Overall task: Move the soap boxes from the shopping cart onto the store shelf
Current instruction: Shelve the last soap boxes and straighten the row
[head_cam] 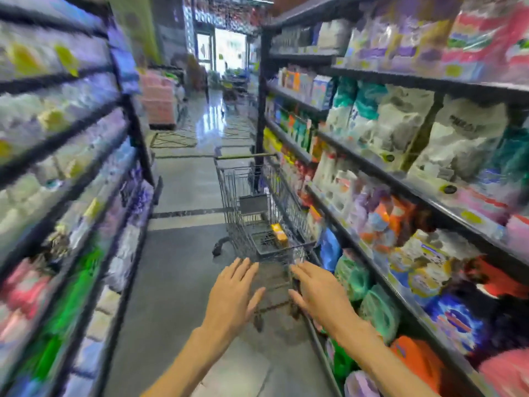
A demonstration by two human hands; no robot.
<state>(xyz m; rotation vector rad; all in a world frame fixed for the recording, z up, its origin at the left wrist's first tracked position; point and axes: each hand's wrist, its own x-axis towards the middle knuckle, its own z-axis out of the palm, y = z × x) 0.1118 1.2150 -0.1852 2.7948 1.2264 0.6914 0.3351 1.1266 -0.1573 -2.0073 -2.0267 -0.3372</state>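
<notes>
A grey wire shopping cart (229, 193) stands in the aisle close to the right-hand shelving. A yellow and orange soap box (279, 231) lies in its basket near the closer end. My left hand (233, 293) and my right hand (316, 296) stretch forward in front of the cart's near end, palms down, fingers spread, holding nothing. The store shelf (400, 181) on the right is packed with bags and bottles. The whole picture is blurred by motion.
A second tall shelving unit (94, 156) with packaged goods lines the left side of the aisle. The grey floor (183, 253) runs between the two units toward a bright doorway (229, 47) and pink stacked goods (157, 96) farther back.
</notes>
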